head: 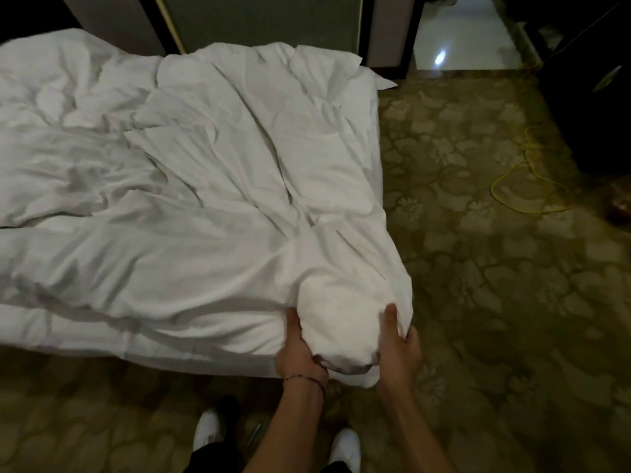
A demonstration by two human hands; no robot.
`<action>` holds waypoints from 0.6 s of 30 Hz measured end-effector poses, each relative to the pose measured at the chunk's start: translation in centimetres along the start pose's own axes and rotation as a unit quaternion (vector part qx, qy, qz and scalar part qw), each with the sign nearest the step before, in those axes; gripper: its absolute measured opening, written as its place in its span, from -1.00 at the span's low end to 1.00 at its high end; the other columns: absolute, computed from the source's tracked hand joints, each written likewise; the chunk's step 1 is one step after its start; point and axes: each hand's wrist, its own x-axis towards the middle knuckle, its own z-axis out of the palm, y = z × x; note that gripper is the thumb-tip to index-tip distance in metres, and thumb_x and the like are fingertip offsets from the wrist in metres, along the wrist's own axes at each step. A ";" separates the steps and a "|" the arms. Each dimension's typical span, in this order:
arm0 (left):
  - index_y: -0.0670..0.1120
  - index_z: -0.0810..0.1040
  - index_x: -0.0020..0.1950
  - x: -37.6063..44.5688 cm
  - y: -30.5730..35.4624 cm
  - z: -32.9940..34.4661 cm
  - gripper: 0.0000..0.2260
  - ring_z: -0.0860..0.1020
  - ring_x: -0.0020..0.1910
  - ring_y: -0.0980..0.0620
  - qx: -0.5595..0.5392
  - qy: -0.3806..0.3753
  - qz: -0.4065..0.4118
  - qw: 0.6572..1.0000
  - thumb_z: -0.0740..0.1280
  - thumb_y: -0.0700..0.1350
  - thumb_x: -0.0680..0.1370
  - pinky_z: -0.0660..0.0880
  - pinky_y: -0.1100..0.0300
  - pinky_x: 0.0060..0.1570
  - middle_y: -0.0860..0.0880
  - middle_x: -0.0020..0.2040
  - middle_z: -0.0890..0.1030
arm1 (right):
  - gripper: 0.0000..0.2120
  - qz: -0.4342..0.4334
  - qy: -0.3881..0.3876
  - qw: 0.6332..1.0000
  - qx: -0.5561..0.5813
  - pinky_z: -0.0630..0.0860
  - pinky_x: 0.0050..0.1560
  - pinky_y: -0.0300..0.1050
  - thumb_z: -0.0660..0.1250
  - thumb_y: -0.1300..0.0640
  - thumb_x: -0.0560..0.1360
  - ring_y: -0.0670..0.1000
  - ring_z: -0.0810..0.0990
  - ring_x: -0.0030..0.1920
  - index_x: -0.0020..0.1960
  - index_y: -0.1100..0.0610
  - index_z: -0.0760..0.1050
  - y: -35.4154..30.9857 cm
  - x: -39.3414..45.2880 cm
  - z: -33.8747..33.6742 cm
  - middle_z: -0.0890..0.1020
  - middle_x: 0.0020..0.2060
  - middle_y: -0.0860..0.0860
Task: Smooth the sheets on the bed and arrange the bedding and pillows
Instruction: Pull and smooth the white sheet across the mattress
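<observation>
The person stood at the near corner of the bed, and both hands were on the same bunched corner of the white duvet. The left hand gripped this lump from its left side, with the thumb lying up along the cloth and the other fingers curled under it, where I could not see them well. The right hand held the right side, the fingers more straight but closed around a loose flap of the cover, so that both hands pinched the fabric and not only touched it. The rest of the duvet lay away from the hands, spread across the bed toward the far left, much wrinkled and with deep folds which ran from the held corner up to the far edge near the wall. Its long direction went from the hands diagonally to the upper left. The two hands were equally near to the corner, one on each side of it, close together. I judged that the next move would be a pull toward the person and to the right, over the patterned carpet, to stretch these folds flat. A yellow cable lay on the floor, well apart from the bed. I could see no pillow clearly.
</observation>
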 end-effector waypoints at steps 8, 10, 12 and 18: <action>-0.10 0.57 0.04 0.6 0.1 1.3 -0.45 0.66 -0.02 -0.07 0.050 0.009 0.002 0.999 0.43 0.36 0.38 0.62 0.04 -0.05 -0.10 0.02 0.66 | -0.33 0.181 -0.137 0.940 0.254 0.42 0.33 0.23 0.39 -0.42 0.34 0.19 0.53 0.30 0.37 -0.17 0.47 3.7 -0.5 1.2 0.57 0.31 0.02; -0.14 0.62 0.16 0.7 0.5 1.3 -0.31 0.66 0.06 -0.10 0.030 -0.024 0.010 0.999 0.53 0.35 0.27 0.61 0.04 -0.02 -0.14 0.12 0.68 | -0.51 0.159 -0.137 0.947 0.245 0.36 0.37 0.18 0.43 -0.19 0.45 0.16 0.50 0.32 0.35 -0.16 0.45 2.9 -0.4 2.2 0.54 0.33 0.09; -0.11 0.61 0.27 0.7 0.9 1.3 -0.17 0.63 0.16 -0.12 0.004 -0.066 0.014 0.998 0.59 0.35 0.15 0.56 0.01 0.12 -0.10 0.20 0.66 | -0.50 0.154 -0.124 0.951 0.238 0.45 0.30 0.09 0.39 -0.28 0.44 0.11 0.58 0.22 0.27 -0.04 0.53 1.7 -0.1 3.0 0.63 0.22 0.06; -0.02 0.43 0.47 2.9 4.4 -0.5 -0.34 0.51 0.33 -0.16 0.014 -0.104 0.014 0.994 0.33 0.34 0.50 0.38 -0.16 0.38 -0.10 0.37 0.54 | -0.55 0.028 0.021 0.995 0.091 0.52 -0.12 -0.23 0.51 -0.28 0.28 -0.15 0.62 -0.04 0.07 -0.09 0.58 -1.7 -0.6 2.1 0.66 -0.03 -0.16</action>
